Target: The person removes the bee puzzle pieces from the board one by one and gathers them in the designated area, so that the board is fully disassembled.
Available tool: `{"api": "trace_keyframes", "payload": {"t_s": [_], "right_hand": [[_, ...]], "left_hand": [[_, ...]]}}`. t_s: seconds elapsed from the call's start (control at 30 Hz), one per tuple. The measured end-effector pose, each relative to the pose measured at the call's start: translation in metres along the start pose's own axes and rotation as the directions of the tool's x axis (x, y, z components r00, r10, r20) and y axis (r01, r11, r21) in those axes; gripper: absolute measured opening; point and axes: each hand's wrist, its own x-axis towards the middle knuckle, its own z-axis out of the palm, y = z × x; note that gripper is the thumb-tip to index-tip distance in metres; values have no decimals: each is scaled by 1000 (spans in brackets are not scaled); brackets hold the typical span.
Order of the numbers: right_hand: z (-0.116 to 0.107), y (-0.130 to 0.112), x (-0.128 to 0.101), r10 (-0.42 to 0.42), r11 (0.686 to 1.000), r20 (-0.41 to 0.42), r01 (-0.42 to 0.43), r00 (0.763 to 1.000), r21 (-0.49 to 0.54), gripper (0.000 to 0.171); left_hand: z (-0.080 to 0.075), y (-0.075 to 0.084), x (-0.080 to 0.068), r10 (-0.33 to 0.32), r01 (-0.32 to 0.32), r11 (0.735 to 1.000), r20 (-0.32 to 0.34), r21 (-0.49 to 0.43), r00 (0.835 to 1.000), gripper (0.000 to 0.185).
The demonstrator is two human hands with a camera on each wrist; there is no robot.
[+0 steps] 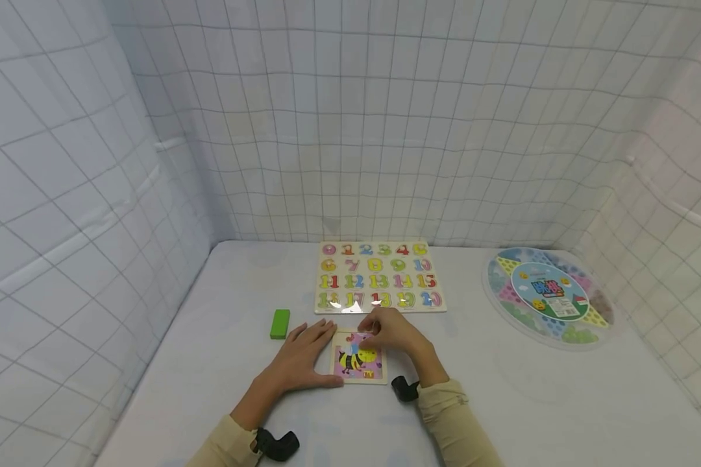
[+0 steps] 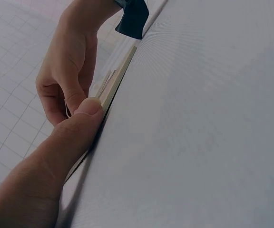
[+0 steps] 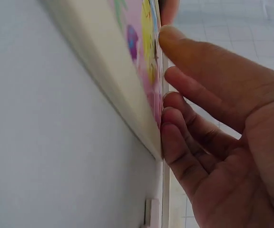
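Note:
A small square wooden bee puzzle lies flat on the table, a yellow and black bee on a pink ground in a pale frame. My left hand spreads along its left side, fingers straight near the top left corner. The left thumb presses the near edge of the frame. Over the upper right of the picture, my right hand pinches a thin puzzle piece between thumb and fingers; most of the piece is hidden. In the right wrist view, the right fingertips sit right at the puzzle's edge.
A green block lies left of the puzzle. Behind it is a number board with rows of coloured numerals. At the right stands a round clear-lidded case with coloured compartments. Grid-patterned white cloth walls enclose the table's back and sides.

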Motion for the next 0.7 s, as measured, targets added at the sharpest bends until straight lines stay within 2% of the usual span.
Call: {"api": "trace_keyframes", "payload": {"t_s": [0.17, 0.43, 0.7], "right_hand": [[1, -4, -1, 26, 1000, 2, -26, 1000, -13, 18], [4, -4, 0, 20, 999, 1, -20, 1000, -47, 19], [2, -8, 1, 72, 997, 16, -72, 997, -9, 20]], "left_hand": [[2, 0, 0, 8, -8, 1000, 3, 2, 1000, 109], [1, -1, -1, -2, 1, 1000, 14, 9, 1000, 110], [1, -1, 0, -4, 4, 1000, 4, 11, 1000, 110]]}}
